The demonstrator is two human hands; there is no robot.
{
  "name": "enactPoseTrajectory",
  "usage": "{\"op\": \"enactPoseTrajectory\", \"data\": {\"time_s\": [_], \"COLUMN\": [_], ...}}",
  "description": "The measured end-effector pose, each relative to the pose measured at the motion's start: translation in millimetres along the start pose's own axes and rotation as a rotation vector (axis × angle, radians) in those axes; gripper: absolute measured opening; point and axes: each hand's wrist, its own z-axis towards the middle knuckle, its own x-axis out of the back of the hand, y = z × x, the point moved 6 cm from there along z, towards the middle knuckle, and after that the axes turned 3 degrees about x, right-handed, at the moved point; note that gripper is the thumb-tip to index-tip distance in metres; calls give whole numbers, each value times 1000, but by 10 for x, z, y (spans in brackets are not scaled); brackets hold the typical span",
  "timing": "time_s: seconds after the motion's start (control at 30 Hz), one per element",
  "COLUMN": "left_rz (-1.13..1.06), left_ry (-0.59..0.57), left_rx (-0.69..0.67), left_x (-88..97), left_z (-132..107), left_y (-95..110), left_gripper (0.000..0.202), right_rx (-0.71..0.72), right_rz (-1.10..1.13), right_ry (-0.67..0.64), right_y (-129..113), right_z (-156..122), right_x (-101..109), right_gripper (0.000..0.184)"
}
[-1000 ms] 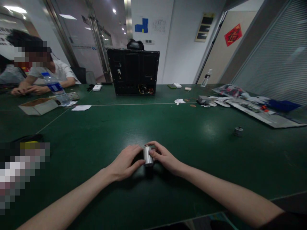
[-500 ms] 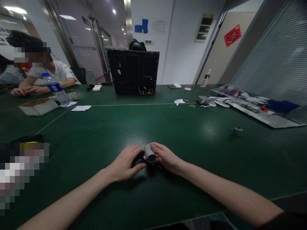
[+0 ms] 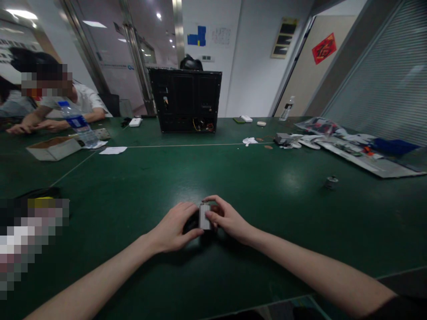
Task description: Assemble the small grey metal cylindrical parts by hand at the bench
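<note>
A small grey metal cylinder (image 3: 204, 218) with a ribbed side stands almost upright between my hands, low over the table. My right hand (image 3: 228, 221) grips it, with the thumb on the near side and the index finger over its top. On the other side, my left hand (image 3: 173, 227) is curved, its thumb spread away from its fingers and the tips close to the cylinder. Whether those tips touch it, I cannot tell. The space inside that hand is dark, and whatever may lie there does not show. The cylinder's lower end is in shadow.
A similar small metal part (image 3: 331, 182) stands on the green table (image 3: 160, 173) to the right. A flat board with loose items (image 3: 363, 155), a black panel-backed box (image 3: 187, 102), an open carton (image 3: 55, 149) and a water bottle (image 3: 78, 124) are farther off. A co-worker (image 3: 83, 100) sits far left.
My right hand has turned the cylinder from a tilt, with its dark end facing me, to nearly upright. Its thumb has come round to the front. My left hand looks unmoved.
</note>
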Motion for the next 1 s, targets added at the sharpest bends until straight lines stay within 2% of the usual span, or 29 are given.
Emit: {"op": "enactPoseTrajectory", "data": {"time_s": [0.23,0.4,0.57,0.7,1.0], "left_rz": [-13,-16,-40,-35,-36], "left_ry": [-9,-33,-1,13,21], "left_rx": [27,33,38,32,28], "left_x": [-18,-10,8,-2,-12], "left_z": [4,19,24,22,25], "left_y": [-30,5,11,5,0], "left_gripper": [35,30,25,25,26], "right_rx": [205,299,400,446,439], "right_rz": [-376,-624,-814,-850,-847], "right_ry": [-53,-83,-104,-110,-109], "right_y": [-151,-250,-288,-309,-387], "right_z": [-65,-102,-132,-145,-164], "right_x": [-38,-56,-57,-66,-93], "right_gripper": [40,39,36,36,39]}}
